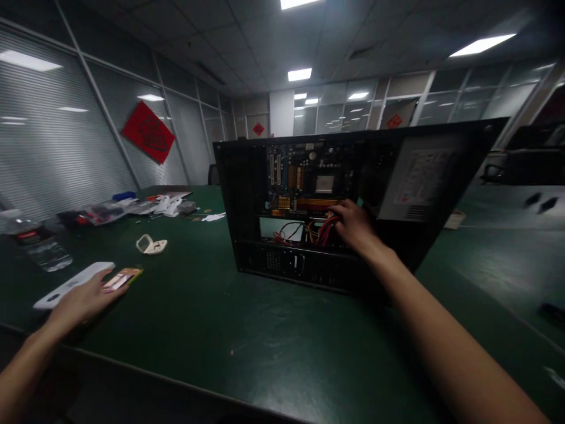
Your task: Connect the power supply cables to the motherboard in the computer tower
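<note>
A black computer case stands on the table with its side off, showing the motherboard inside. My right hand reaches into it, fingers closed on a bundle of red, yellow and black cables below the motherboard. At the left, my left hand is low over the table, thumb and fingers closed about a small flat thing with a shiny pinkish top and a green edge; its kind is unclear. Just behind that hand lies a flat white slab-like object, partly covered.
A small open white case lies beyond my left hand. A water bottle leans at far left. Plastic bags, papers and a blue item lie along the back left. The green table ends at a near edge.
</note>
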A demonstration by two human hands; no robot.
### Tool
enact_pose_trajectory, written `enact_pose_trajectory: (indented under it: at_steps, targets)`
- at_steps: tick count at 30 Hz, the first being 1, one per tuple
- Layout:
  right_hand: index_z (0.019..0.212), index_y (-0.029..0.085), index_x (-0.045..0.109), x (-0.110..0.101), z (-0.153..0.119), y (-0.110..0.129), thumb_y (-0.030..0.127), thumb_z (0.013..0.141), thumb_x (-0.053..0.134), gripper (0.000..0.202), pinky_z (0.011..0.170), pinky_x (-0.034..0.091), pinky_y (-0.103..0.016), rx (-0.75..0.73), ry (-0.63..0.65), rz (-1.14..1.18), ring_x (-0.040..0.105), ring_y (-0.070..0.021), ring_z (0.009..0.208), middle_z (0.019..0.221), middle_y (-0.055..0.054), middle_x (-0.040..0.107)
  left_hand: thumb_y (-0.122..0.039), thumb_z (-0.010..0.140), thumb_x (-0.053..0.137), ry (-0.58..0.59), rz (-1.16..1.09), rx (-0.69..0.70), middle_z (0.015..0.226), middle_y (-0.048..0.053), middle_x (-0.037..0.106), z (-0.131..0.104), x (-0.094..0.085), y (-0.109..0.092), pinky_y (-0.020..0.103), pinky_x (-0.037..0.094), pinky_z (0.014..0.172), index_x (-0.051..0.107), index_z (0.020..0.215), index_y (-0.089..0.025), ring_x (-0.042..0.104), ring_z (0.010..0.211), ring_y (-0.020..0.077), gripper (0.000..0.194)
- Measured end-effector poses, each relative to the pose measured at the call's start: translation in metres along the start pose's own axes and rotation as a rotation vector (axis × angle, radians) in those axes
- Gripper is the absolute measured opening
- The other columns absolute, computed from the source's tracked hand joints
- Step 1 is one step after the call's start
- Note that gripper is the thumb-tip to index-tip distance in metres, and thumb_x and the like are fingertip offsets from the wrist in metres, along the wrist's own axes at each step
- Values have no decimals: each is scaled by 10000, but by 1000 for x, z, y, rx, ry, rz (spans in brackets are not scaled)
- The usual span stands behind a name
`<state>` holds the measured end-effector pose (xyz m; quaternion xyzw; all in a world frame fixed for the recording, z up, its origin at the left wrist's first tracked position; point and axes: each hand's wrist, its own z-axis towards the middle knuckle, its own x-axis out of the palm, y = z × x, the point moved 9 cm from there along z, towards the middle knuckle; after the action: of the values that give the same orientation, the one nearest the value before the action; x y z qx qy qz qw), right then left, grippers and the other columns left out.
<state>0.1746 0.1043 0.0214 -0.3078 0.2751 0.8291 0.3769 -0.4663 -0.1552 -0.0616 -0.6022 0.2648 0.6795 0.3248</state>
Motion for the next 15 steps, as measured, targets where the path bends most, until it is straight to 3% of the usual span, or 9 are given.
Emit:
enact_pose_trajectory:
  at_steps: [3, 5, 9, 12, 15]
  targets:
    - [1120, 114, 711, -8, 1, -4, 176, 899, 497, 314, 887, 479, -342, 66, -60, 73, 622, -238, 991, 1073, -152, 644, -773, 759, 241, 62, 26, 37, 1243, 105, 678, 1, 5, -1, 339, 446, 791, 282, 1472, -177, 605, 1089, 347, 930]
    - [1101, 124, 714, -11, 2, -5, 246, 928, 508, 295, 877, 485, -347, 99, -88, 142, 630, -238, 988, 1059, -148, 655, -775, 729, 215, 47, 9, 80, 1194, 145, 694, -2, 1, -11, 353, 441, 820, 324, 1424, -129, 604, 1071, 354, 955]
    - [1066, 166, 719, -8, 3, 3, 295, 944, 516, 269, 876, 488, -340, 92, -63, 290, 639, -220, 1011, 1060, -116, 677, -776, 707, 228, -31, 36, 172, 1031, 102, 745, -14, -17, -52, 396, 446, 807, 538, 1172, -213, 622, 944, 348, 794]
    - [1078, 167, 717, -12, 3, 12, 288, 951, 522, 262, 868, 481, -307, 101, -38, 326, 636, -199, 1007, 1059, -104, 673, -748, 742, 330, -41, -98, 356, 1121, -1, 721, -38, -42, -123, 380, 462, 880, 635, 1081, -285, 635, 1013, 284, 650]
    - [1100, 166, 719, -20, 3, 27, 257, 932, 558, 250, 831, 470, -281, 58, 38, 226, 625, -192, 967, 1025, -97, 647, -695, 779, 422, -50, -272, 627, 1118, -18, 716, -82, -86, -224, 365, 462, 949, 697, 1087, -282, 637, 1049, 265, 584]
